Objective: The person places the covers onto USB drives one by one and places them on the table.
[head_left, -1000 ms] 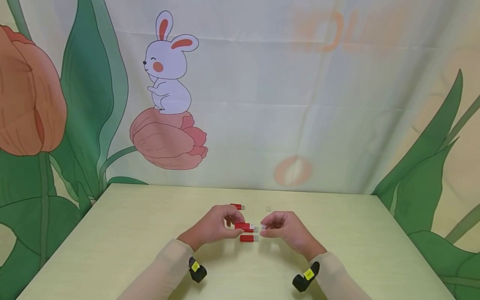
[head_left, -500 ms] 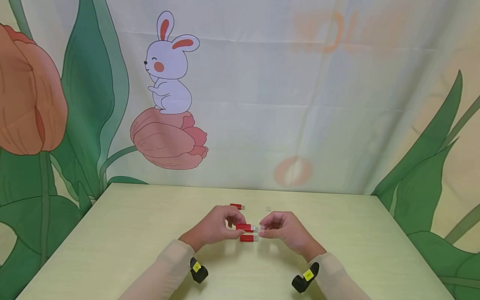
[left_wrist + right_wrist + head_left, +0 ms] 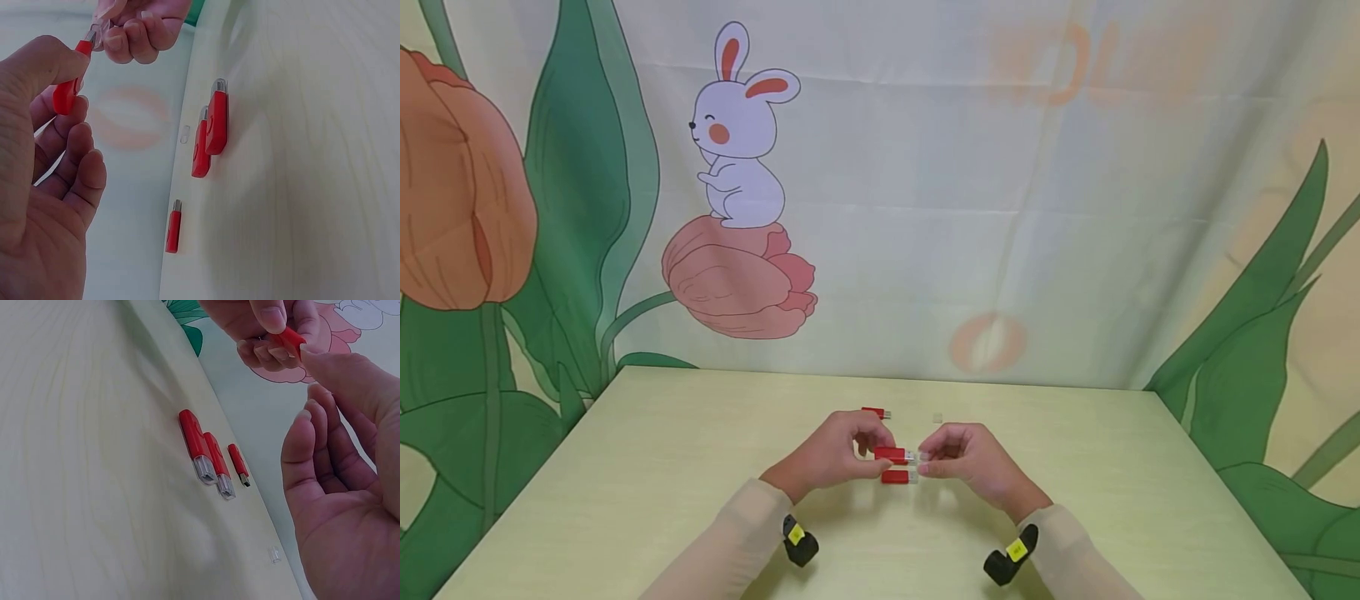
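My left hand (image 3: 829, 452) pinches a red USB stick (image 3: 67, 94) between thumb and fingers, its metal plug pointing toward my right hand (image 3: 973, 463). Between the right thumb and fingertips is a small clear cap (image 3: 100, 35), right at the plug's end. In the left wrist view the cap overlaps the tip of the plug. Below the hands lie two red USB sticks with clear caps on, the nearer capped stick (image 3: 195, 437) and the farther capped stick (image 3: 217, 456). Past them lies an uncapped red stick (image 3: 874, 413) with its metal plug bare.
A loose clear cap (image 3: 937, 417) lies toward the back of the pale wooden table (image 3: 662, 467). Behind the table's far edge hangs a printed cloth (image 3: 880, 208) with a rabbit and tulips. Each wrist wears a black camera, such as the left wrist camera (image 3: 801, 543).
The left hand has shifted slightly right with the red USB stick, so its plug is nearer the clear cap. The right hand has edged a little left; the sticks on the table stay put.
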Motion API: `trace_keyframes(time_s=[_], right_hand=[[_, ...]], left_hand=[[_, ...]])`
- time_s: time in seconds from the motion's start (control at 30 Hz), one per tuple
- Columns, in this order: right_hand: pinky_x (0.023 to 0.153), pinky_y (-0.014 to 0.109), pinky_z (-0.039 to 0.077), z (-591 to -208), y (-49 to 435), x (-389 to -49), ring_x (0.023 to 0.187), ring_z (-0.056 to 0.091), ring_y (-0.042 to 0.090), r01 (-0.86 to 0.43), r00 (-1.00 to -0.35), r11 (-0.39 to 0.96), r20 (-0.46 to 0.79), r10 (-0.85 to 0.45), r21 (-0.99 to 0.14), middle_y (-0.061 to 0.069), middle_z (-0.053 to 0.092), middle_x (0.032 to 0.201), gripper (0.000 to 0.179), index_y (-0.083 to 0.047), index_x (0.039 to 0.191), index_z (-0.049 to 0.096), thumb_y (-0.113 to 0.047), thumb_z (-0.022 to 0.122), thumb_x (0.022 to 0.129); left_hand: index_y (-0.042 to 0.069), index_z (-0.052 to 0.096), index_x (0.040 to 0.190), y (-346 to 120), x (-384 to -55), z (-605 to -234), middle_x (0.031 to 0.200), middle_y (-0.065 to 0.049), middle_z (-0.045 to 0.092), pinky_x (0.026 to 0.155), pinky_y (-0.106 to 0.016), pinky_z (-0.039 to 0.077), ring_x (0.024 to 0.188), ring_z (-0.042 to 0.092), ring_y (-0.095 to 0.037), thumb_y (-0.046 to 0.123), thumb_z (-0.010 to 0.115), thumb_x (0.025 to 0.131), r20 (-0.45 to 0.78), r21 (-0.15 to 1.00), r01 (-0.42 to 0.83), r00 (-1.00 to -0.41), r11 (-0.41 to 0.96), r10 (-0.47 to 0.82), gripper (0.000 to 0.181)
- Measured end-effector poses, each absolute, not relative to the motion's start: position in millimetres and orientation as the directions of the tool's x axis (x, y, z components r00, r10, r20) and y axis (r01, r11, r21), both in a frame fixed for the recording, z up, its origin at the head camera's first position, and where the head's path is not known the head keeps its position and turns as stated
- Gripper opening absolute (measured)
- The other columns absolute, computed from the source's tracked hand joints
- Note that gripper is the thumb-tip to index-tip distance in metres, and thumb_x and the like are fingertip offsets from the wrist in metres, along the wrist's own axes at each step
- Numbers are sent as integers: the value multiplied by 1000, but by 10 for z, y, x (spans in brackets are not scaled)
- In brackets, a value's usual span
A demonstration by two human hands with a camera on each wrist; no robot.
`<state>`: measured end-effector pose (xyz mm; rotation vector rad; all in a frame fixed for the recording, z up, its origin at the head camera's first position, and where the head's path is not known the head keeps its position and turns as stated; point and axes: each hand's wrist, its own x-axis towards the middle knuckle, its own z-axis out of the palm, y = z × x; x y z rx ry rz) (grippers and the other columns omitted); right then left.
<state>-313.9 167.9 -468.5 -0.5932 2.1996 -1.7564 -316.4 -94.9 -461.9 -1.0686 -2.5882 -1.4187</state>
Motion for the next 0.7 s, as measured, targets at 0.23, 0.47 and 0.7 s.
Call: trace_keyframes(time_s=[0.23, 0.47, 0.7], right_hand=[[75, 23, 58, -4676, 1664, -3126, 81, 64, 12, -149, -878, 176, 48, -476, -973, -2, 71, 92, 31, 2, 105, 73, -11, 87, 80], [75, 23, 57, -4672, 1655, -3123, 81, 64, 12, -146, -877, 167, 49, -478, -975, -3, 71, 92, 32, 3, 106, 73, -11, 87, 80], [75, 23, 57, -4674, 1644, -3121, 81, 64, 11, -143, -877, 167, 47, -478, -976, -3, 71, 92, 32, 3, 105, 73, -11, 87, 80]], left_hand=[[19, 74, 99, -922, -3153, -4609, 91, 9, 68, 79, -42, 57, 91, 63, -34, 14, 80, 85, 281, 766, 531, -784, 363, 553, 15], [19, 73, 98, -923, -3149, -4609, 91, 8, 68, 78, -39, 57, 92, 64, -35, 14, 80, 85, 285, 765, 533, -783, 360, 553, 16], [18, 73, 98, -932, -3147, -4619, 90, 8, 68, 79, -43, 57, 93, 63, -38, 13, 80, 85, 284, 771, 529, -784, 354, 552, 15]])
